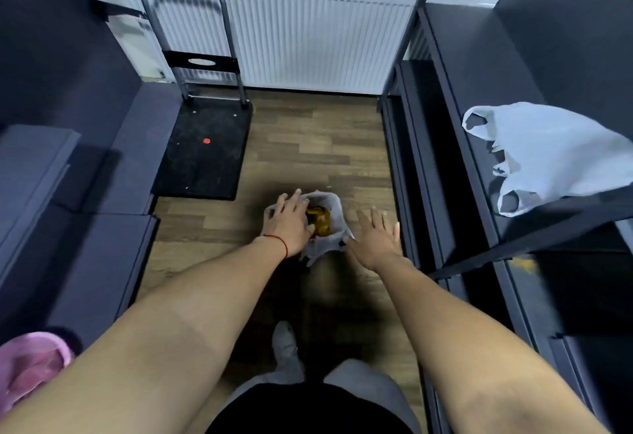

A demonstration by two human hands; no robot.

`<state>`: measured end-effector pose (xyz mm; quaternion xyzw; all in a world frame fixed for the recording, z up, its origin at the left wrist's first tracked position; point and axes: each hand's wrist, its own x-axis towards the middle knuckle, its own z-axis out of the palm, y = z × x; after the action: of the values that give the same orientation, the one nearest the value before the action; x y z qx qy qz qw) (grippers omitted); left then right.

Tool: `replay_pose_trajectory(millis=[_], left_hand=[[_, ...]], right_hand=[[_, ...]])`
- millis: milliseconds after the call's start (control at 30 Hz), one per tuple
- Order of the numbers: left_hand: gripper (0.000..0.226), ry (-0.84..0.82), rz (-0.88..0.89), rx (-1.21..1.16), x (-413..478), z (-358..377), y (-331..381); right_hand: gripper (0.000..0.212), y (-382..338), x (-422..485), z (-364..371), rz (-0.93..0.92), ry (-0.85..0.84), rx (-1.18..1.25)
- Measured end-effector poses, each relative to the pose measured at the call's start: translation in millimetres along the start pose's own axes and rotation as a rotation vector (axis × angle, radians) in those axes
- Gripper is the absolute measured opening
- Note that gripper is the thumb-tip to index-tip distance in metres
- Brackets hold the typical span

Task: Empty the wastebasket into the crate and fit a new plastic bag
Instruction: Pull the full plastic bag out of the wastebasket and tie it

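Observation:
A small wastebasket (334,209) lined with a white plastic bag stands on the wooden floor straight below me, with yellow-brown rubbish (318,219) inside. My left hand (289,217) lies over its left rim, fingers spread, thumb near the rubbish. My right hand (375,236) hovers flat and spread by the right rim, its thumb side near the liner's edge; it is motion-blurred. A fresh white plastic bag (551,156) lies on the dark shelf at the right. I see no crate that I can identify.
A black platform trolley (205,149) with a grey handle stands at the back left before a white radiator (301,32). Dark furniture flanks the narrow floor on both sides. A pink basin (30,365) sits at the bottom left. My foot (284,344) is below the basket.

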<state>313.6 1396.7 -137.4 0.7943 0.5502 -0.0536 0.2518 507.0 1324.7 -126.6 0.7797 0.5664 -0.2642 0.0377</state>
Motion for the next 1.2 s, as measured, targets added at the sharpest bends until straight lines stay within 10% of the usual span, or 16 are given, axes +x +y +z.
replay_pose_trajectory(millis=[400,1200], left_hand=[[0.065,0.064,-0.183,-0.018,117.4,53.5,-61.3],[0.036,0.126,-0.506,0.018,413.7,406.1,-293.3]], right_hand=[[0.07,61.1,143.3,42.0,0.02,0.095,-0.197],[0.073,218.7,478.9,424.8,0.166,0.136,-0.311]])
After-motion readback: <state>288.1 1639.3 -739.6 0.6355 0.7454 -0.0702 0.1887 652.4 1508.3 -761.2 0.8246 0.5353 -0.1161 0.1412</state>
